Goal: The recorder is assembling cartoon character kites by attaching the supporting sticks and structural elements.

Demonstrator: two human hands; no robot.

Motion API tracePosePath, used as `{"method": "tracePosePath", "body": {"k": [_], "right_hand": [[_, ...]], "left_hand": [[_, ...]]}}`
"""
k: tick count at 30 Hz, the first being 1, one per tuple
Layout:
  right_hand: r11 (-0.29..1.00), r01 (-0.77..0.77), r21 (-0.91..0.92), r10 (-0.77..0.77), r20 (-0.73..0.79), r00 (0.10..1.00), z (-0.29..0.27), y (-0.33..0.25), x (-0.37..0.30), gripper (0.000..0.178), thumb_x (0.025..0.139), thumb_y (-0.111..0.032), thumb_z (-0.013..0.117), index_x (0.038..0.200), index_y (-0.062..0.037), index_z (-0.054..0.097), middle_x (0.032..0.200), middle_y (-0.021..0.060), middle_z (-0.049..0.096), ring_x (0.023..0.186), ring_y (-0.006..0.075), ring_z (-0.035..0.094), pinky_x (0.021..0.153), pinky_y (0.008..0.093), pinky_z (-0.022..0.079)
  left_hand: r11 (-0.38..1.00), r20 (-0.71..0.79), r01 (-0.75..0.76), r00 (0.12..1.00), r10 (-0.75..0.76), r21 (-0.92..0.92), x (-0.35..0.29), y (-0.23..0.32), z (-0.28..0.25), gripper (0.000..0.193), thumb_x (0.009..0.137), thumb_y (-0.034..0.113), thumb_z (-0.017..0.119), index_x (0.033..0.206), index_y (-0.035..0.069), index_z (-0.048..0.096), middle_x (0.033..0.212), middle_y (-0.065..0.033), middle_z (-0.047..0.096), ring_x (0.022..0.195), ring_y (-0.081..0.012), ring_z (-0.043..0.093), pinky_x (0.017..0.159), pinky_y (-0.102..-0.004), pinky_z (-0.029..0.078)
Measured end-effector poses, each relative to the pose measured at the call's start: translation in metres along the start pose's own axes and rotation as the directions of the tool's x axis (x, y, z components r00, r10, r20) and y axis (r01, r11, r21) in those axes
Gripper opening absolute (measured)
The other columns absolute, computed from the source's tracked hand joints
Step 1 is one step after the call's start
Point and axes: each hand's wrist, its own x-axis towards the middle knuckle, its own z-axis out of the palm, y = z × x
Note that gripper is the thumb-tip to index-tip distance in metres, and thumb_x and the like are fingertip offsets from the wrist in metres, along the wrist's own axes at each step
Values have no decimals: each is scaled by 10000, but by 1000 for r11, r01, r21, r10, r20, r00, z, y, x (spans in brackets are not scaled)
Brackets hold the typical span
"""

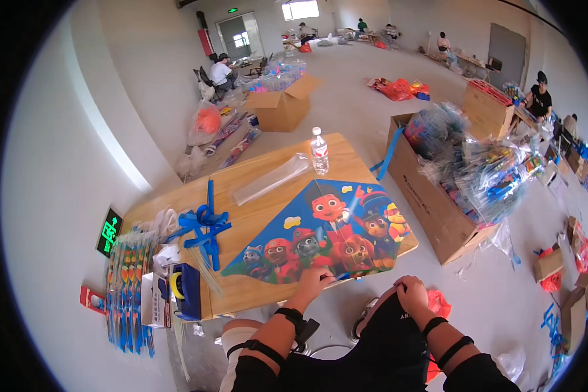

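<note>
A printed kite [320, 238], blue with cartoon dogs, lies flat on the wooden table [268, 297]. At its near edge my left hand [315, 281] is closed, fingers bent over the edge, beside a small bit of blue. My right hand [412, 295] is off the table, by my right knee, with its fingers curled together; whatever they may hold is too small to make out. Beyond the kite lie a clear plastic sleeve [271, 179] and an upright water bottle [319, 151]. Blue strips [206, 225] are heaped to the left of the kite.
At the table's left end stand a blue tape dispenser [188, 297], a white box [155, 300] and hanging bundles of packed kites [127, 287]. A large carton [431, 202] full of plastic-wrapped packs stands right of the table. Another open carton [284, 111] sits beyond it. Other people work farther off.
</note>
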Motion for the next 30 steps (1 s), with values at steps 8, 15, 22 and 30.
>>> {"method": "tracePosePath", "body": {"k": [8,15,22,30], "right_hand": [[1000,-22,-18,22,33,999,-5,-4,-1,154,882,-158,591,892,-86,726,942,94,723,998,315,646,940,451,495],[1000,8,-17,-7,38,999,-2,-2,2,159,880,-158,583,890,-91,727,932,100,720,993,320,647,942,448,495],[999,11,-41,-10,39,999,0,-4,1,170,890,-166,571,898,-111,732,951,75,727,1007,294,651,949,435,488],[999,-1,-53,3,44,999,-1,-6,3,170,889,-166,574,900,-114,736,952,70,729,1011,286,653,954,427,489]], "left_hand": [[995,-8,100,995,-100,7,3,5,-5,190,838,230,820,911,60,776,806,-100,750,727,-208,723,693,-337,549],[986,34,154,988,-152,-66,9,-3,-12,234,835,252,828,922,41,778,802,-97,753,729,-180,716,693,-325,541],[973,70,199,979,-192,-115,12,-8,-12,242,816,228,846,915,21,771,806,-90,755,729,-165,706,701,-320,544],[969,123,230,968,-218,-87,16,-5,-13,242,826,206,842,916,2,749,810,-77,750,739,-153,696,707,-307,540]]}}
